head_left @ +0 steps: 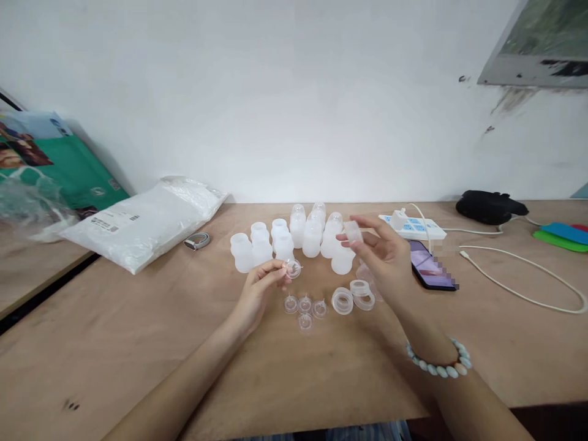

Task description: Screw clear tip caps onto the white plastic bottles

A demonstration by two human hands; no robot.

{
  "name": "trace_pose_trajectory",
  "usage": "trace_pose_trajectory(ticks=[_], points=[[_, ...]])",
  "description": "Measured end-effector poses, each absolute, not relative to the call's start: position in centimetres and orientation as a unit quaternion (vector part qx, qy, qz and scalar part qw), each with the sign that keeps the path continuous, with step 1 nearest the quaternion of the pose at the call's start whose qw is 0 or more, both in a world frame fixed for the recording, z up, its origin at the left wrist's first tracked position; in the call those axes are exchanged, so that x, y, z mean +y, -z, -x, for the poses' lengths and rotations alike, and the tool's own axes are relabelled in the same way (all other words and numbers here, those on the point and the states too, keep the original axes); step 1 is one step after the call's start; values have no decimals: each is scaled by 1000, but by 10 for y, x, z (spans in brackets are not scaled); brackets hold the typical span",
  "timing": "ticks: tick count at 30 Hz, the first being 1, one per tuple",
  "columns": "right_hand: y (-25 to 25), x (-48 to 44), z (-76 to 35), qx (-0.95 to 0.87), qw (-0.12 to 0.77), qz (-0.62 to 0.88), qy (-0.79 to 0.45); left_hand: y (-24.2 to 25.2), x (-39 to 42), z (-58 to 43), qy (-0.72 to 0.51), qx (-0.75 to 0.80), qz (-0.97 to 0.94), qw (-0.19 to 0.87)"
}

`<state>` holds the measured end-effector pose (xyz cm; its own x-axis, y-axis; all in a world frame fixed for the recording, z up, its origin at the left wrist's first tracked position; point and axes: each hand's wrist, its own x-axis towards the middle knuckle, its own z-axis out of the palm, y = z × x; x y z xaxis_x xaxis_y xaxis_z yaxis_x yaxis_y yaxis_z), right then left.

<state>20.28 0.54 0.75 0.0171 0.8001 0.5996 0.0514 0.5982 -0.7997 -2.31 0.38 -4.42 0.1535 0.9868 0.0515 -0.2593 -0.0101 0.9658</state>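
Note:
My left hand [264, 283] pinches a clear bottle nipple [294, 268] between thumb and fingers, above the table. In my right hand [388, 254] is a translucent screw ring [353, 232], held tilted by its edges. Behind the hands stand several frosted baby bottles [241, 252] with open tops. Other bottles [312, 237] beside them wear clear domed caps. Several loose nipples [305, 304] lie in front of my left hand. More screw rings [342, 301], some stacked, rest below my right hand, which partly hides clear pieces [365, 274] there.
At the left lie a white plastic package [151, 220] and a metal-look band [197, 241]. To the right are a phone [432, 266], a power strip [413, 227], a white cable [528, 254] and a black pouch [490, 207]. A wall [294, 110] bounds the wooden table [184, 343].

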Motion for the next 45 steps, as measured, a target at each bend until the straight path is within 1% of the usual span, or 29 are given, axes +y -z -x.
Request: trace_pose_trajectory(ticks=[2,4,6,8,10,14,18,20,22,26,28,30,32,33,35,36,38,40,42,45], points=[[-6,7,-206,-696,553,357,-288,44,7,26,-511,410,-529,540],[-3,7,-206,-772,437,372,-273,47,11,27,-481,443,-574,494],[3,8,-204,-831,324,387,-233,52,15,28,-445,469,-600,471],[9,9,-202,-863,249,402,-178,56,17,30,-409,490,-621,455],[16,11,-200,-877,205,409,-147,59,19,34,-369,512,-645,431],[28,12,-198,-893,144,398,-151,58,21,45,-297,538,-685,390],[35,14,-195,-898,116,397,-148,54,20,52,-223,547,-723,358],[36,16,-193,-899,118,395,-145,52,19,53,-191,548,-740,341],[35,18,-190,-897,141,395,-141,51,18,52,-169,548,-754,321],[23,22,-184,-880,225,402,-113,50,17,52,-145,547,-775,281],[15,23,-183,-862,269,421,-80,51,17,53,-138,548,-782,262],[8,25,-185,-823,337,457,12,50,16,54,-134,551,-786,245],[5,26,-190,-762,388,499,140,48,13,53,-135,559,-785,230],[4,27,-193,-734,392,521,191,45,11,52,-137,565,-782,223],[8,30,-200,-705,354,570,227,41,8,50,-142,579,-775,211],[10,32,-203,-703,328,593,216,38,6,49,-145,584,-772,206],[15,35,-211,-707,288,626,157,35,4,45,-157,590,-767,198],[17,38,-220,-703,295,642,84,34,2,42,-188,588,-764,186],[14,39,-228,-680,370,633,12,34,1,38,-242,565,-772,160],[6,35,-229,-635,538,547,-93,33,-4,33,-345,491,-795,85]])
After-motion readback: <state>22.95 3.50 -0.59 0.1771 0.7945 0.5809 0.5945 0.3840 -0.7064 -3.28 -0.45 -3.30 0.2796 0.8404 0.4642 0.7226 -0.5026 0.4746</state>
